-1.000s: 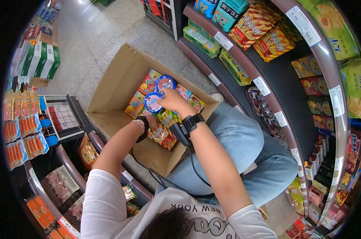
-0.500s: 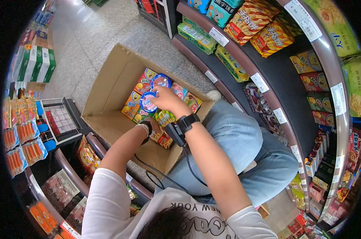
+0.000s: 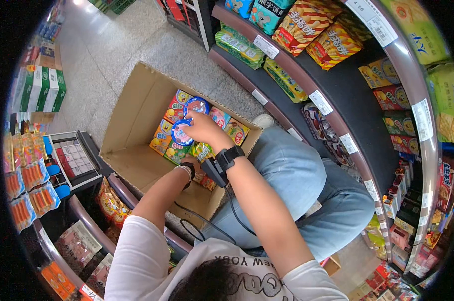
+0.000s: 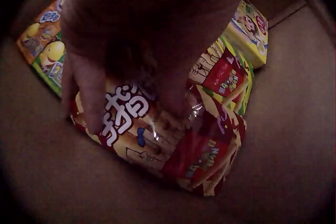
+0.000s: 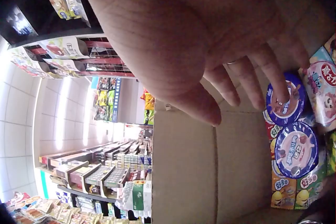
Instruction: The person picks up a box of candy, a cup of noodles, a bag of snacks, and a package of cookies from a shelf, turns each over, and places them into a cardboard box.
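Note:
Inside the cardboard box [image 3: 124,128], my right hand [image 3: 207,131] is over two round blue-rimmed snack tubs, one pink-topped [image 5: 296,155] and one brown-topped [image 3: 196,104]. Its fingers are extended, with a fingertip over the brown-topped tub in the right wrist view. Low in the box, my left hand [image 3: 189,163] holds a red and yellow bag of biscuit sticks [image 4: 205,153], fingers at one edge and thumb on its face. A second, yellow-green bag [image 3: 201,149] lies partly under it. Small snack boxes [image 3: 160,138] line the bottom beneath the tubs.
Curved shelves [image 3: 312,85] with bagged snacks rise close on the right. Lower left, another shelf [image 3: 79,210] and a rack of hanging sausage packs [image 3: 34,175] stand near the box. A cable [image 3: 207,220] runs from the wrist camera past the box's near edge.
The view has shifted, so the box and shelves sit further left. My left hand has moved over the biscuit-stick bag, covering more of it. My right hand stays over the two tubs.

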A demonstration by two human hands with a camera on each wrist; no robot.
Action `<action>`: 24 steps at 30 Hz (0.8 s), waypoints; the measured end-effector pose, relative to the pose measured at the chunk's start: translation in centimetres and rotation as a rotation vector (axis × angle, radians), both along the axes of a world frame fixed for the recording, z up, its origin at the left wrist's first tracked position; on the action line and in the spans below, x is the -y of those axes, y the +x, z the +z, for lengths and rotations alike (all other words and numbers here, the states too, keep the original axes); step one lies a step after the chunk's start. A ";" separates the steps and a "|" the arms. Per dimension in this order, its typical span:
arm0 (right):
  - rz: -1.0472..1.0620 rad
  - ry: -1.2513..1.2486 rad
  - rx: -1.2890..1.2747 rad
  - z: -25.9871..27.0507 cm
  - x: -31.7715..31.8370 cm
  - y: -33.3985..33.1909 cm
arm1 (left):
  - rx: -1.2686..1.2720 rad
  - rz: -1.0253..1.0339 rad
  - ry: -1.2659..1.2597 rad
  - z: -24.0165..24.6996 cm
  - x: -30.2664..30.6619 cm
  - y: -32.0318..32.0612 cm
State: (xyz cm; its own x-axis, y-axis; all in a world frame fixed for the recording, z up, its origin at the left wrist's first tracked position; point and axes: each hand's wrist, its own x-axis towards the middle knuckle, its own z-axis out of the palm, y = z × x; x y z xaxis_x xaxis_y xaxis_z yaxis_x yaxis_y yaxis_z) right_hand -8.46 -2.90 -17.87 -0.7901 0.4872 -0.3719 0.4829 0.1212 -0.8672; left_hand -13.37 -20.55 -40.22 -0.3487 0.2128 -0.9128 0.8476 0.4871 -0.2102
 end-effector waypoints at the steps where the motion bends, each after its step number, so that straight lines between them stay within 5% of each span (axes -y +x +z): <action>1: -0.010 0.014 -0.009 0.0 0.1 0.0 | -0.013 0.045 0.078 -3.2 1.6 -0.3; 11: -0.102 0.128 -0.075 -0.9 2.1 0.8 | 0.596 -0.128 0.481 4.7 -0.9 -5.9; 13: -0.066 0.015 -0.059 0.4 1.7 1.6 | 0.699 0.188 0.484 7.4 -1.4 -6.7; 16: -0.119 -0.033 -0.172 1.9 1.6 3.1 | 0.860 1.014 0.418 18.0 -4.2 -4.4; 19: -0.275 0.154 -0.381 2.0 1.1 3.9 | 0.663 1.212 0.591 24.4 -8.3 -1.9; 21: -0.317 -0.012 -0.493 4.5 0.2 5.1 | 0.629 1.307 0.780 28.5 -10.4 -0.4; 24: -0.409 -0.076 -0.670 8.1 -2.0 7.6 | 0.856 1.364 1.012 31.6 -14.0 1.3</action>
State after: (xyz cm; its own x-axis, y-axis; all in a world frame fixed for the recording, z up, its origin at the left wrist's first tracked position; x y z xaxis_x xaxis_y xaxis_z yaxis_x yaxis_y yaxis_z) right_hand -0.89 -0.85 -9.76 -0.6211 0.7800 0.0756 -0.1518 -0.0252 -0.9881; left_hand -12.10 -6.56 -8.66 -0.3023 0.7118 -0.6340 -0.4596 0.4739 0.7511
